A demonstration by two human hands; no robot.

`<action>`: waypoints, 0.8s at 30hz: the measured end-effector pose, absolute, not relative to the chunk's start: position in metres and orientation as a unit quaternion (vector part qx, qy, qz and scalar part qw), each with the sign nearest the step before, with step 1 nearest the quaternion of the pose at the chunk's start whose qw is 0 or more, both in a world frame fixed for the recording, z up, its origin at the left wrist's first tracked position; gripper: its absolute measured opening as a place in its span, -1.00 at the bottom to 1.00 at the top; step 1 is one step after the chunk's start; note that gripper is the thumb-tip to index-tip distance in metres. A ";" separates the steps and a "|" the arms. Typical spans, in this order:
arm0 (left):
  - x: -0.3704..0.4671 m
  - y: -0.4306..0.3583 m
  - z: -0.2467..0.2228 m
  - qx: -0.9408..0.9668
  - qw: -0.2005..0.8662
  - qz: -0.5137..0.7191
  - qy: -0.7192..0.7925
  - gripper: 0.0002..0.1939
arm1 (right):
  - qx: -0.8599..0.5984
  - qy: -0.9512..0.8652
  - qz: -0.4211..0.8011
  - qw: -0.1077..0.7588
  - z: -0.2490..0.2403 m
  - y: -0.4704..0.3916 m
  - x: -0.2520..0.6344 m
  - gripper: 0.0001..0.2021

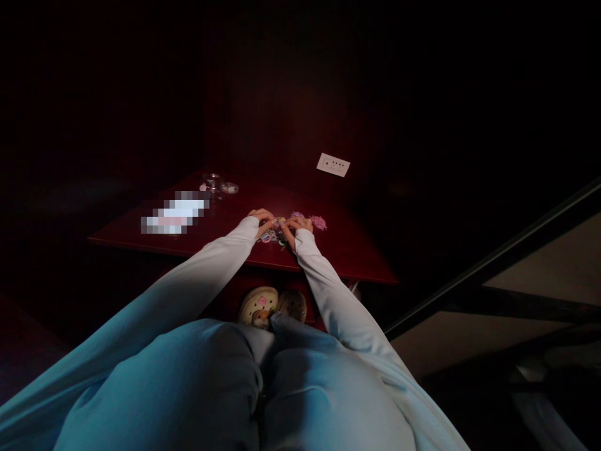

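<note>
Both hands meet over a dark red tabletop (220,235). My left hand (261,217) is closed, its fingertips pinched near a tiny yellowish piece (280,220). From the other side, my right hand (299,224) bends its fingers in to the same spot, also closed. What each one grips is too small to make out. Just below them lies a pile of small colourful loops and pieces (268,238), partly covered by the fingers. A fuzzy pink bundle (318,223) rests right of my right hand, and a purple one (297,215) lies behind it.
At the table's left is a bright, blurred-out flat object (176,213). Behind it stand a clear container (213,183) and a round clear lid or dish (230,188). A white socket plate (333,165) is on the back wall. Cream clogs (259,302) show below the table edge.
</note>
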State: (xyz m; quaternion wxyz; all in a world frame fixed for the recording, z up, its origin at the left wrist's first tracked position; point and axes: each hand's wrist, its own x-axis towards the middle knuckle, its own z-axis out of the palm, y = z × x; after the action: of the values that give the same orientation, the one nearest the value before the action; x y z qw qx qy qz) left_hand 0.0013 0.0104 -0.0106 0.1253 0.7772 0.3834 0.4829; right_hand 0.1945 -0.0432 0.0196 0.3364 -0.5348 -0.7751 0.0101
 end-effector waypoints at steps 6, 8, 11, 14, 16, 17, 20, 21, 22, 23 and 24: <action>0.003 0.012 -0.013 0.769 0.123 0.491 0.389 -0.77 | -0.539 -0.771 0.018 0.340 0.019 -0.041 0.197 -0.62; 0.006 0.015 -0.013 0.756 0.125 0.501 0.403 -0.77 | -0.541 -0.767 0.015 0.344 0.019 -0.041 0.197 -0.63; 0.009 0.018 -0.014 0.750 0.128 0.506 0.406 -0.74 | -0.553 -0.757 0.012 0.347 0.020 -0.042 0.196 -0.66; 0.010 0.020 -0.015 0.748 0.127 0.511 0.403 -0.72 | -0.558 -0.755 0.016 0.344 0.021 -0.042 0.196 -0.69; 0.009 0.021 -0.016 0.745 0.129 0.512 0.407 -0.72 | -0.551 -0.761 0.020 0.342 0.021 -0.043 0.196 -0.70; 0.009 0.021 -0.016 0.745 0.130 0.510 0.409 -0.72 | -0.548 -0.763 0.021 0.341 0.021 -0.042 0.196 -0.70; 0.008 0.022 -0.017 0.747 0.132 0.507 0.408 -0.71 | -0.547 -0.763 0.023 0.344 0.020 -0.041 0.196 -0.71; 0.008 0.023 -0.017 0.747 0.132 0.509 0.406 -0.71 | -0.548 -0.761 0.022 0.347 0.020 -0.041 0.197 -0.71; 0.008 0.023 -0.017 0.747 0.133 0.511 0.404 -0.70 | -0.548 -0.760 0.021 0.349 0.019 -0.040 0.197 -0.71; 0.008 0.023 -0.018 0.746 0.133 0.513 0.403 -0.71 | -0.546 -0.760 0.020 0.352 0.019 -0.040 0.197 -0.71; 0.009 0.024 -0.018 0.744 0.135 0.515 0.404 -0.71 | -0.544 -0.760 0.019 0.355 0.018 -0.039 0.198 -0.71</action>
State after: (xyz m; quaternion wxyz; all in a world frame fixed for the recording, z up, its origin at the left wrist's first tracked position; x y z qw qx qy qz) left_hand 0.0086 0.0235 -0.0179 0.1350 0.7443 0.4035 0.5147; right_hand 0.1975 -0.0392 0.0182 0.3551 -0.5439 -0.7600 0.0189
